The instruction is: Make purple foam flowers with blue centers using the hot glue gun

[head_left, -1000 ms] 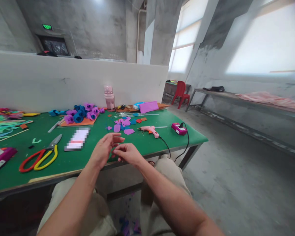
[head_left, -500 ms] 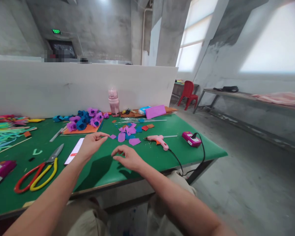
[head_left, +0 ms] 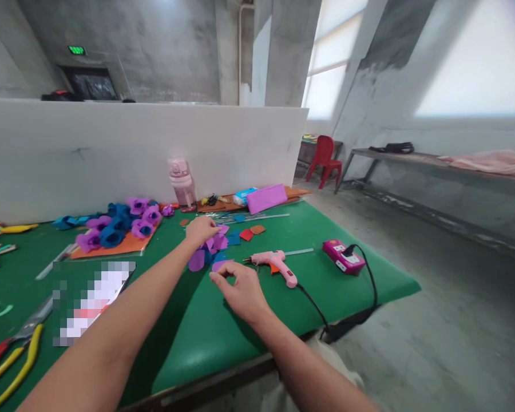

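Observation:
My left hand (head_left: 201, 230) reaches over a loose pile of purple and blue paper petals (head_left: 217, 243). Its fingers are drawn together, tips against the purple pieces; whatever lies between them is hidden. Nearer to me, my right hand (head_left: 242, 286) hovers above the green table, thumb and forefinger curved and slightly apart, with nothing visible in them. A purple petal lies just beyond its fingertips. To the right of the pile rests a pink hot glue gun (head_left: 274, 262) with a clear glue stick in its back. Red and brown paper pieces (head_left: 251, 232) lie beyond the gun.
Purple and blue paper flowers (head_left: 120, 223) lie on orange paper at the left. Scissors (head_left: 26, 337) and a blurred phone (head_left: 94, 303) are near my left forearm. A pink bottle (head_left: 182, 184) stands against the white partition (head_left: 133, 143). The glue gun's cord runs to a purple power socket (head_left: 343, 256).
My left hand has moved forward and right onto the petal pile. My right hand has shifted slightly right, closer to the glue gun. The view has turned a little right.

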`<act>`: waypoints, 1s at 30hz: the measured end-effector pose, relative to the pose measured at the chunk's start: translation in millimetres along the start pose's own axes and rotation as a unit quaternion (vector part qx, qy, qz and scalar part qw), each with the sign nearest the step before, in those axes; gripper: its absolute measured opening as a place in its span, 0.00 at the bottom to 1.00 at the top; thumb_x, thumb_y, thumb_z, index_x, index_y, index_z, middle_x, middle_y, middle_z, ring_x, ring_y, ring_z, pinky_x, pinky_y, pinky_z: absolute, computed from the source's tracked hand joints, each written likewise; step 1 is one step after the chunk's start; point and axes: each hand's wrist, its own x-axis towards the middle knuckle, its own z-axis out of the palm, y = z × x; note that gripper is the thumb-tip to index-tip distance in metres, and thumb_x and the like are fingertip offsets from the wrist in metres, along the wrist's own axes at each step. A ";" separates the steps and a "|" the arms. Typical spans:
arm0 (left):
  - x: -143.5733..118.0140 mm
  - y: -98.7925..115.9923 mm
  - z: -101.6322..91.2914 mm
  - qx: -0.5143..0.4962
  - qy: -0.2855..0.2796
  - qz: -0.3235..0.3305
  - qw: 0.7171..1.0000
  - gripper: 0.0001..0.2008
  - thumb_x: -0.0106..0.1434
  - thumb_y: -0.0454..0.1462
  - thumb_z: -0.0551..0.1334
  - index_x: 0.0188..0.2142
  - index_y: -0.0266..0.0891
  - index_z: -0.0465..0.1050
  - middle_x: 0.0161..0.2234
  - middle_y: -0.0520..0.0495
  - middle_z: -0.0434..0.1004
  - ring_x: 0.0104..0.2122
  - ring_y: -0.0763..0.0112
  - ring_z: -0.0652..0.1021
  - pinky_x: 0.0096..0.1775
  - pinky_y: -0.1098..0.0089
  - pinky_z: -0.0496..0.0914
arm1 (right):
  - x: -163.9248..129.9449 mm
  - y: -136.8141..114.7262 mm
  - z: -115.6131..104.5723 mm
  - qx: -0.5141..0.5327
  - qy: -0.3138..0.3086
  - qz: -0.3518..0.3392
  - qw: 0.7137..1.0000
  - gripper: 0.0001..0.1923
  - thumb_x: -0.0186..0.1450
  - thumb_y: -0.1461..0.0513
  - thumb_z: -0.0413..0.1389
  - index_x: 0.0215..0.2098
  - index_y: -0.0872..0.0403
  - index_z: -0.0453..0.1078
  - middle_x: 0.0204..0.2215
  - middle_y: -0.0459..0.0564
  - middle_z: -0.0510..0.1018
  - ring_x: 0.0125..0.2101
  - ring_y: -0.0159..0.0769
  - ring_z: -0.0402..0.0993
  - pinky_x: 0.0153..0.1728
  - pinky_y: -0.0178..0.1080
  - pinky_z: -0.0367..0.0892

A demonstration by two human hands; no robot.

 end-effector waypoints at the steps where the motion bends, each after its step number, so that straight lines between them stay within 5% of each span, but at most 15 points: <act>1: 4.7 6.0 5.0 0.025 -0.004 -0.009 1.000 0.14 0.50 0.46 0.59 0.30 0.42 0.78 0.31 0.42 0.79 0.35 0.59 0.76 0.32 0.70 0.66 | 0.1 -1.0 -1.0 0.008 -0.004 0.003 1.000 0.10 0.60 0.60 0.52 0.23 0.54 0.68 0.23 0.45 0.73 0.27 0.30 0.67 0.32 0.33 0.61; 6: 18.6 18.5 14.6 0.099 0.015 -0.022 0.995 0.13 0.49 0.35 0.58 0.34 0.36 0.77 0.36 0.35 0.78 0.37 0.56 0.77 0.34 0.67 0.68 | -1.8 -1.4 -9.2 0.047 0.001 0.005 0.999 0.09 0.60 0.60 0.52 0.24 0.55 0.69 0.22 0.44 0.72 0.25 0.29 0.65 0.29 0.32 0.61; 10: -1.0 17.1 -7.4 0.051 0.048 -0.030 0.997 0.12 0.51 0.36 0.56 0.32 0.41 0.77 0.34 0.42 0.79 0.36 0.59 0.77 0.32 0.70 0.65 | -1.9 8.2 -12.8 0.160 0.009 0.081 0.984 0.09 0.58 0.58 0.54 0.24 0.55 0.70 0.21 0.45 0.72 0.24 0.29 0.66 0.28 0.32 0.62; 12: -30.3 17.9 -20.8 0.007 0.065 -0.012 0.998 0.12 0.52 0.38 0.55 0.31 0.43 0.77 0.32 0.46 0.79 0.34 0.62 0.76 0.29 0.72 0.63 | -0.1 13.6 -12.0 0.295 0.016 0.171 0.940 0.10 0.58 0.57 0.54 0.29 0.56 0.70 0.25 0.47 0.75 0.25 0.29 0.68 0.29 0.33 0.65; 16: -113.2 22.4 -30.2 -0.046 0.072 0.063 0.994 0.13 0.56 0.42 0.54 0.32 0.44 0.77 0.28 0.49 0.78 0.28 0.68 0.75 0.28 0.73 0.59 | 3.0 18.8 -5.9 0.547 0.031 0.323 0.772 0.12 0.58 0.56 0.54 0.35 0.57 0.68 0.33 0.52 0.76 0.31 0.32 0.74 0.36 0.37 0.68; 18: -149.2 22.2 -26.7 -0.069 0.047 0.064 0.994 0.14 0.57 0.43 0.54 0.34 0.44 0.77 0.25 0.50 0.77 0.25 0.70 0.73 0.26 0.73 0.57 | 1.8 19.6 -0.5 0.590 0.024 0.342 0.731 0.10 0.57 0.58 0.56 0.32 0.58 0.68 0.30 0.51 0.76 0.30 0.31 0.74 0.36 0.36 0.69; 22: -181.2 10.5 -22.1 -0.211 -0.018 0.042 0.976 0.17 0.56 0.47 0.56 0.37 0.42 0.76 0.21 0.52 0.74 0.22 0.71 0.71 0.26 0.73 0.59 | -6.0 22.4 13.4 0.534 0.002 0.320 0.782 0.10 0.50 0.65 0.61 0.30 0.58 0.68 0.24 0.46 0.75 0.22 0.26 0.71 0.29 0.31 0.68; 25: -179.6 -2.2 -24.9 -0.337 0.017 -0.031 0.941 0.19 0.53 0.49 0.59 0.36 0.38 0.76 0.29 0.48 0.78 0.29 0.67 0.74 0.32 0.72 0.63 | -10.4 24.0 21.3 0.468 -0.008 0.300 0.831 0.18 0.49 0.65 0.61 0.38 0.57 0.66 0.23 0.44 0.75 0.20 0.26 0.70 0.27 0.32 0.69; 30: -175.6 -11.9 -25.0 -0.435 -0.041 -0.068 0.897 0.18 0.49 0.48 0.62 0.33 0.37 0.77 0.32 0.46 0.79 0.34 0.63 0.75 0.38 0.69 0.65 | -11.7 25.4 26.9 0.363 -0.022 0.237 0.901 0.22 0.52 0.63 0.57 0.45 0.55 0.62 0.21 0.42 0.73 0.19 0.28 0.70 0.24 0.35 0.70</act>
